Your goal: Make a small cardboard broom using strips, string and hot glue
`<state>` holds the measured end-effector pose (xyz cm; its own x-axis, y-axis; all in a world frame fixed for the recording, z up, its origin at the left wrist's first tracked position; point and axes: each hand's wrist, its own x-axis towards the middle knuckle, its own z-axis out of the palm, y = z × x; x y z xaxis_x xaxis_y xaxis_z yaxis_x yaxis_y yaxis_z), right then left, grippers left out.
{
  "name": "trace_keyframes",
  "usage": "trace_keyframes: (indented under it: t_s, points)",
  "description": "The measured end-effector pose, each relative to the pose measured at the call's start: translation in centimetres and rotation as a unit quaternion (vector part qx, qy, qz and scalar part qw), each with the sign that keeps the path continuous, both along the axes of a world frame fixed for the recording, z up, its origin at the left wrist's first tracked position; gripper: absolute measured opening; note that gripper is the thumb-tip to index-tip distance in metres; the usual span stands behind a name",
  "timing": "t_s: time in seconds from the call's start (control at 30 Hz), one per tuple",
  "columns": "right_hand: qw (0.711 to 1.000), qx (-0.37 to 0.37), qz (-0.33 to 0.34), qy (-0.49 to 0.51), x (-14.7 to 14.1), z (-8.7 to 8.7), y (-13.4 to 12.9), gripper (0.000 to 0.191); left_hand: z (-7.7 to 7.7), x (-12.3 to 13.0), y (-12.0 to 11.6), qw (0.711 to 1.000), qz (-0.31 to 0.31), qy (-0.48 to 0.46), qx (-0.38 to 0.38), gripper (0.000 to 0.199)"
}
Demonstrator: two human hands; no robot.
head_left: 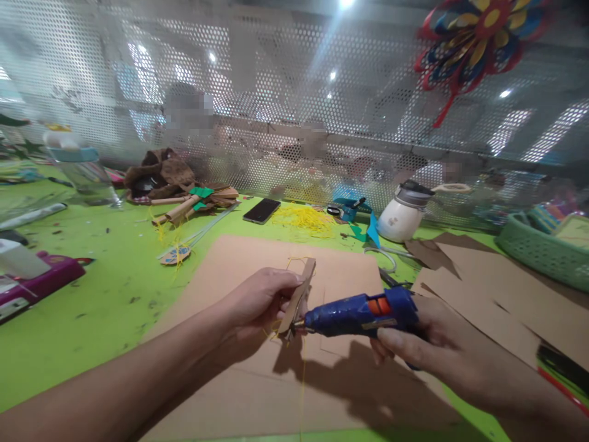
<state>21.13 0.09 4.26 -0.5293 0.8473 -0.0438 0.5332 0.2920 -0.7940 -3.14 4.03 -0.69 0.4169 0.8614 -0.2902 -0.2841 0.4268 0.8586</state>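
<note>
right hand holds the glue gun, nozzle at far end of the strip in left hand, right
Not the far end: the head view shows the nozzle of the blue glue gun at the near end of the brown strip.

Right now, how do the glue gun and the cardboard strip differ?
Colour: the glue gun is blue with orange showing in an opening; the cardboard strip is brown.
Shape: the glue gun is bulky, tapering towards its front; the cardboard strip is thin and narrow.
Hold: the glue gun is in the right grip, the cardboard strip in the left grip.
Shared: both are held above the brown sheet.
</note>
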Motion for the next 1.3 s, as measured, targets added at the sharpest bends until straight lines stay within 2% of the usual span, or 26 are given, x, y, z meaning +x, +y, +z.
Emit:
trace_keyframes:
  t_s: [0.13, 0.3, 0.47, 0.63, 0.87, 1.1, 1.2, 1.3]
  points:
    - [1.000, -0.005, -0.013, 0.018, 0.08, -0.14, 0.24, 0.041, 0.13, -0.03, -0.01, 1.000, -0.010, 0.019, -0.012, 0.019]
    - [0.999, 0.032, -0.030, 0.017, 0.22, -0.38, 0.91, 0.044, 0.08, -0.23, 0.06, 0.999, -0.018, 0.029, -0.030, 0.022]
    - [1.000, -0.009, -0.009, 0.003, 0.11, -0.27, 0.46, 0.045, 0.09, -0.03, 0.03, 1.000, -0.010, 0.021, -0.014, 0.019]
    - [0.999, -0.016, 0.030, 0.007, -0.19, 0.00, -0.05, 0.042, 0.10, 0.17, -0.06, 0.999, 0.035, 0.007, -0.023, 0.014]
    - [1.000, -0.017, -0.017, -0.005, 0.18, -0.51, 0.48, 0.045, -0.14, -0.09, 0.23, 0.999, -0.004, 0.024, -0.022, 0.017]
    - [0.999, -0.021, 0.032, 0.008, -0.26, -0.19, 0.08, 0.042, 0.00, 0.23, 0.09, 0.999, 0.019, 0.013, -0.024, 0.014]
    - [0.999, -0.029, 0.037, 0.020, -0.25, -0.22, 0.10, 0.043, 0.00, 0.31, 0.02, 0.999, 0.033, 0.012, -0.015, 0.014]
    - [0.999, -0.032, 0.023, 0.012, -0.06, -0.31, 0.35, 0.043, -0.05, 0.20, 0.09, 1.000, 0.021, 0.008, -0.014, 0.014]
